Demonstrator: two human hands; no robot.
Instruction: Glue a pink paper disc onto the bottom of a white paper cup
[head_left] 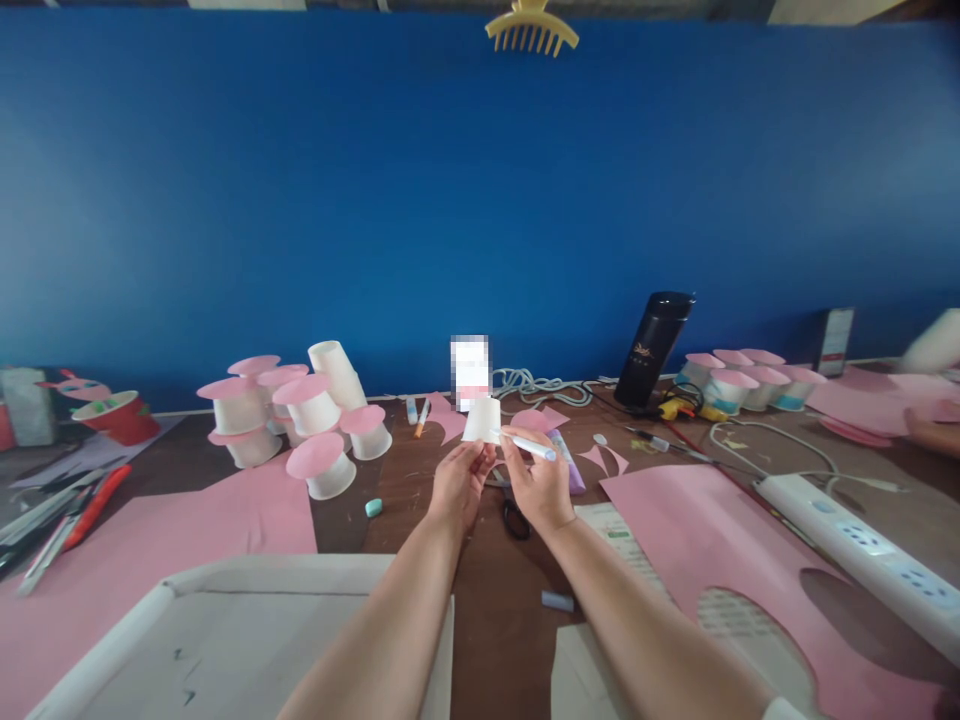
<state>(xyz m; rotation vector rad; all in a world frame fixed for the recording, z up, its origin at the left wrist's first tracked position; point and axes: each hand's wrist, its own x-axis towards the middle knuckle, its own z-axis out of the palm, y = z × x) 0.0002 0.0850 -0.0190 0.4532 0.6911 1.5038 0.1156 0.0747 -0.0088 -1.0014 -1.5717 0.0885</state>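
Observation:
Near the middle of the view, my left hand (457, 484) is closed on the lower edge of a small white paper cup (482, 419), which is held upside down above the table. My right hand (541, 484) grips a white marker (529, 444), its tip pointing left at the cup's side. Whether the tip touches the cup is too small to tell. Below my hands, black scissors (516, 518) lie on the brown table (495, 640), partly hidden. A grey cap (558, 601) lies beside my right forearm.
White cups with pink discs (316, 458) stand at left, more (730, 388) at right. A black bottle (654, 350), power strip (862, 540), pink sheets (720, 530), red cup (124, 418) and cutters (96, 507) surround the work spot. Another person's hand (934, 432) is at far right.

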